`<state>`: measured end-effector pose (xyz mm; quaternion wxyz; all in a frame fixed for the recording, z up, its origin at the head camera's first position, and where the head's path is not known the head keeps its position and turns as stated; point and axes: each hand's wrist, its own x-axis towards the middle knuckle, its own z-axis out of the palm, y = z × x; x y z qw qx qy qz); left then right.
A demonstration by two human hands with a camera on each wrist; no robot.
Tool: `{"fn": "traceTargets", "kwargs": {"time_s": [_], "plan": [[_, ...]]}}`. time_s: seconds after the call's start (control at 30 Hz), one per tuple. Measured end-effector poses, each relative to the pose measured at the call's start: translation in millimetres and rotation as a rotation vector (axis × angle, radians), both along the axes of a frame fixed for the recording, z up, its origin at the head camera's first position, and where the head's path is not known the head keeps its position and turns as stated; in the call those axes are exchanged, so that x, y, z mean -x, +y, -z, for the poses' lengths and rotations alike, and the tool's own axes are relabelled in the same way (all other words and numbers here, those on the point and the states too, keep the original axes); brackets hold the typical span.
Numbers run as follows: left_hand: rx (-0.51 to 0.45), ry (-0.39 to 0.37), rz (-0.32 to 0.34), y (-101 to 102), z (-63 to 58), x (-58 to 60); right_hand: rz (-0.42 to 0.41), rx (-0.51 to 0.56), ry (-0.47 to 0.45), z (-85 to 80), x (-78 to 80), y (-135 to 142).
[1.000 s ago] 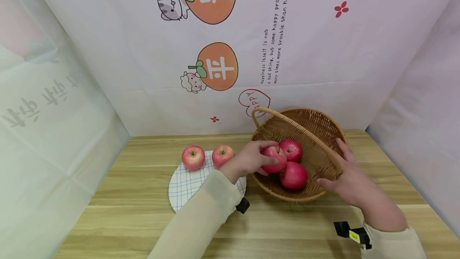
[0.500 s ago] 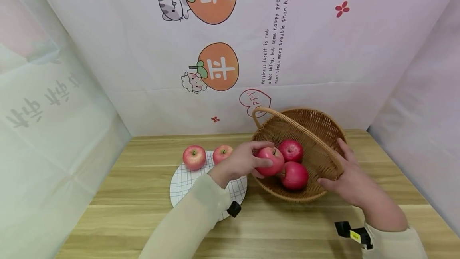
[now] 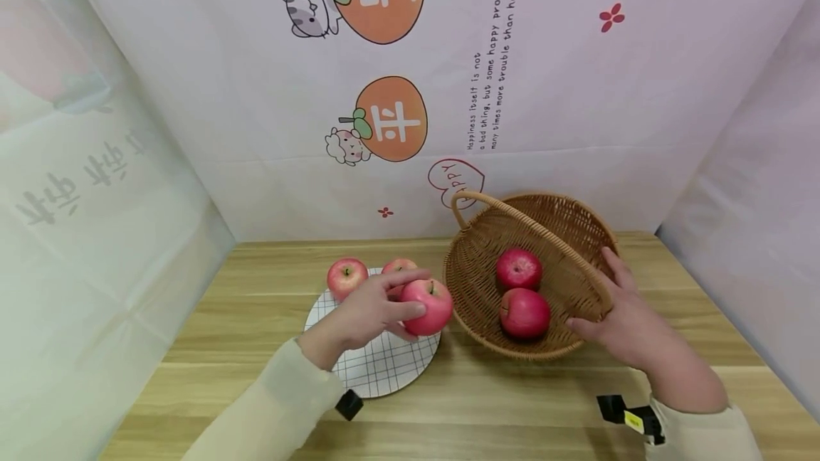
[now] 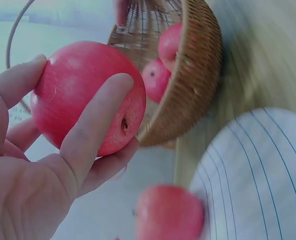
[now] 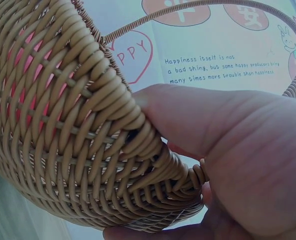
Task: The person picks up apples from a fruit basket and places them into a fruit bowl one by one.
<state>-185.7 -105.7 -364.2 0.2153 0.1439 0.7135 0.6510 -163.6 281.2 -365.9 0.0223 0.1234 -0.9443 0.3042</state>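
In the head view my left hand grips a red apple, held over the right part of a round white plate with a blue grid pattern. The left wrist view shows fingers and thumb curled round this apple. My right hand holds the right rim of a brown wicker basket, which leans tilted; its thumb hooks over the woven edge in the right wrist view. Inside the basket lie two red apples, one behind and one in front.
Two paler apples stand at the plate's back edge, a left apple and another apple partly behind my left hand. The basket's arched handle rises over its opening. A printed white cloth hangs behind the wooden table.
My left hand has lifted the apple out of the basket and carried it left, over the plate. The right hand and the basket have stayed in place.
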Motion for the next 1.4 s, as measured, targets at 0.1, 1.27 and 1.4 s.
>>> {"fn": "traceTargets", "kwargs": {"time_s": [0.1, 1.27, 1.4], "plan": [[0.007, -0.011, -0.020, -21, 1.5, -8.1, -0.001, 0.000, 0.003, 1.0, 0.7, 0], [-0.020, -0.116, -0.370, -123, 65.7, -48.5, 0.000, -0.015, 0.023, -0.1, 1.1, -1], [-0.022, -0.122, -0.406, -123, 69.1, -44.1, 0.000, -0.006, 0.023, 0.5, 1.3, -1]]}}
